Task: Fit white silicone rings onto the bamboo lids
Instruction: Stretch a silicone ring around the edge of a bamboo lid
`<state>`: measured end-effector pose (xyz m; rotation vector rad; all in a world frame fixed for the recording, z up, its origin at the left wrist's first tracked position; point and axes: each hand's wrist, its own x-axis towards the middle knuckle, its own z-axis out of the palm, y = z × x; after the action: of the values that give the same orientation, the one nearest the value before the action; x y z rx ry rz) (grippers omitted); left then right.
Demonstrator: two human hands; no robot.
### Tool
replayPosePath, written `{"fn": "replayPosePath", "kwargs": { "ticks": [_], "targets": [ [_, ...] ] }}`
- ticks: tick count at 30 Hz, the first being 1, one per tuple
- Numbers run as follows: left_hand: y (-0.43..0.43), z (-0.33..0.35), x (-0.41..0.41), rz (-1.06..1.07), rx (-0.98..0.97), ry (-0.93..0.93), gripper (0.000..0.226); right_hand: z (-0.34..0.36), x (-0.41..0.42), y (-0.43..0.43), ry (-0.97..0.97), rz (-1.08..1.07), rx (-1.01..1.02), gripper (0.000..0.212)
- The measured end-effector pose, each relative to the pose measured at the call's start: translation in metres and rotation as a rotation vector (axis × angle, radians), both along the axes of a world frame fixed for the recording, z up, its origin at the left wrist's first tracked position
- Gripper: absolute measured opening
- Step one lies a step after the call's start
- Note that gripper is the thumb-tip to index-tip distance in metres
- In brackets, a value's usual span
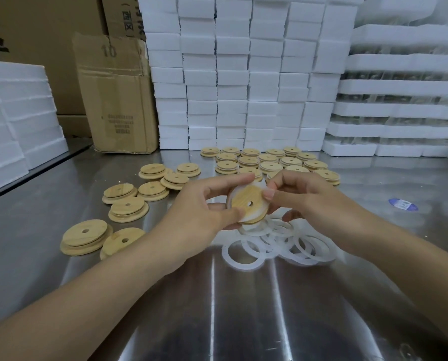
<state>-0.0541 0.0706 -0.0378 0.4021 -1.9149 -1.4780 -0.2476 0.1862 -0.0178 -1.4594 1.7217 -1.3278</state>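
Note:
I hold one round bamboo lid with a centre hole above the steel table, tilted toward me. A white silicone ring sits partly around its stepped rim. My left hand grips the lid's left edge between thumb and fingers. My right hand pinches the ring at the lid's upper right edge. Under my hands lies a heap of loose white rings. Bare lids lie scattered to the left. Stacked lids stand in rows behind my hands.
White foam blocks are stacked high at the back and on the left. A worn cardboard box stands back left. Foam trays with glassware fill the right. A blue-white label lies on the table.

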Motion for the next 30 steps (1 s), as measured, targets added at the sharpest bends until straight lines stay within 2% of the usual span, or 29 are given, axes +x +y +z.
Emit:
{"fn": "replayPosePath", "kwargs": {
  "ticks": [7,16,22,30],
  "targets": [
    [-0.003,0.003,0.002,-0.011,0.087,0.011,0.053,0.007,-0.015,0.007,0.060,0.064,0.121,0.016],
    [-0.003,0.001,0.002,0.023,0.025,0.008,0.059,-0.001,-0.004,0.002,0.098,0.043,0.051,0.022],
    [0.002,0.001,0.001,0.002,0.052,-0.005,0.033,0.000,0.000,0.003,0.114,0.078,0.014,0.017],
    [-0.001,0.006,0.005,-0.013,0.224,0.068,0.030,0.007,-0.002,0.006,0.091,0.146,0.056,0.017]
  ]
}}
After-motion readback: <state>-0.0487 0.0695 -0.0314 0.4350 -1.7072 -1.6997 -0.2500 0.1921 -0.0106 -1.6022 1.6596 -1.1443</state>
